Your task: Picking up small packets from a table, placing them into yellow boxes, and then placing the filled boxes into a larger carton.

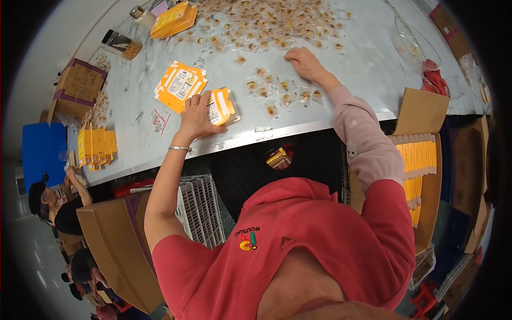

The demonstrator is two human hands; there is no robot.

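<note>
My left hand (196, 118) is closed round an orange-and-white carton (217, 106) near the table's front edge. Beyond it lies a stack of flat, unfolded orange cartons (180, 82), which the fingertips reach. My right hand (309, 65) rests low over the tabletop, fingers stretched loosely to the left, with nothing visible in them. Just in front of that hand, towards me, several small clear sachets (288, 97) with yellow-brown contents lie in a loose group. A large heap of the same sachets (266, 24) spreads over the far side of the table.
Filled orange boxes (96, 146) stand at the table's left end. More orange flats (173, 20), a jar (121, 44) and a bottle (143, 17) sit at the back left. An open cardboard case of orange boxes (418, 176) is at my right. Red gloves (434, 80) lie near a clear bowl (413, 45).
</note>
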